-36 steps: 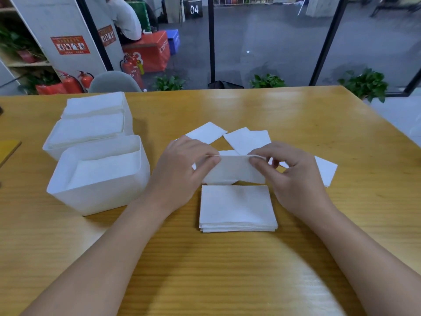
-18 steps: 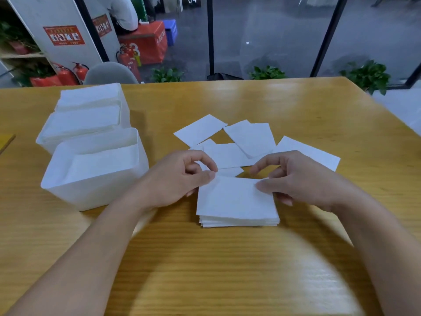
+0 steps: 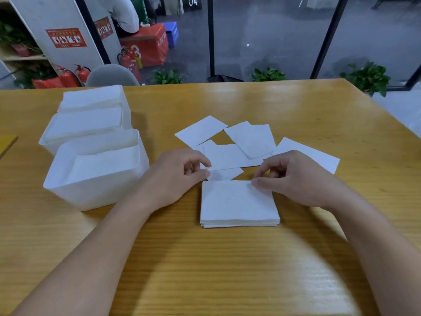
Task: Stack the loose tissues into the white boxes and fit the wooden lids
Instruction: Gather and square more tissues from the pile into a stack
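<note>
A neat stack of white tissues [image 3: 239, 204] lies on the wooden table in front of me. My left hand [image 3: 177, 176] hovers at the stack's far left corner with fingers loosely curled, thumb tip beside a small loose tissue [image 3: 225, 174]. My right hand [image 3: 296, 176] is at the far right corner, thumb resting on the top tissue, and holds nothing. Several loose tissues [image 3: 249, 139] lie scattered just beyond. Three white boxes stand at the left: the near box [image 3: 91, 192] partly filled, the middle box [image 3: 49, 142] and the far box [image 3: 126, 106] full of tissues.
A flat wooden piece [image 3: 6, 143] pokes in at the table's left edge. Behind the far table edge [image 3: 227, 82] stand a grey chair [image 3: 111, 76], potted plants and glass partitions. Bare table top stretches to the right of the tissues and in front of the stack.
A second ago both hands held a tissue lifted above the stack. That tissue now lies on top, and both hands have come down to the stack's far edge.
</note>
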The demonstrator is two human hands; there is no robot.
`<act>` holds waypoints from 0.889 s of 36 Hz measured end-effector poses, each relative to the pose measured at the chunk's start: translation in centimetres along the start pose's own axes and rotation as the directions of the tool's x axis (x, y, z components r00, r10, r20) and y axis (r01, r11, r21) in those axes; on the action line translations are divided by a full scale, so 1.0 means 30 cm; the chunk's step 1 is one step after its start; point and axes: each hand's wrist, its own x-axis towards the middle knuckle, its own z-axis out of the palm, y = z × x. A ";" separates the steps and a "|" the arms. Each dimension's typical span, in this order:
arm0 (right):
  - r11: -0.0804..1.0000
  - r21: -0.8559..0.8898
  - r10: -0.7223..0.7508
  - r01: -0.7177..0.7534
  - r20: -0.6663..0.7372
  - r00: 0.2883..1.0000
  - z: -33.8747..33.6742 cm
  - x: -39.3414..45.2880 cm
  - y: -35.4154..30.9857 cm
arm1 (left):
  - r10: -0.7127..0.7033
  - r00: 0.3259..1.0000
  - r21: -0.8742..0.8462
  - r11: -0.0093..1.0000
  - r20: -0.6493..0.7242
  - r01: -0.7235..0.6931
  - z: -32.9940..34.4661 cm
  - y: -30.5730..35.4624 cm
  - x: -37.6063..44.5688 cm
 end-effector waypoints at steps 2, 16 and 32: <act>1.000 -0.012 -0.007 0.006 -0.027 1.000 0.007 0.002 0.001 | 0.029 0.999 0.044 0.999 0.039 -0.031 0.006 -0.005 0.001; 0.999 0.002 -0.045 0.047 -0.187 0.981 0.055 0.021 0.008 | 0.154 0.988 0.221 0.964 -0.020 -0.146 0.046 0.053 0.028; 0.912 0.341 -0.150 0.227 -0.237 0.960 0.090 0.014 -0.046 | 0.138 0.975 -0.073 0.986 -0.171 -0.153 0.077 0.099 -0.004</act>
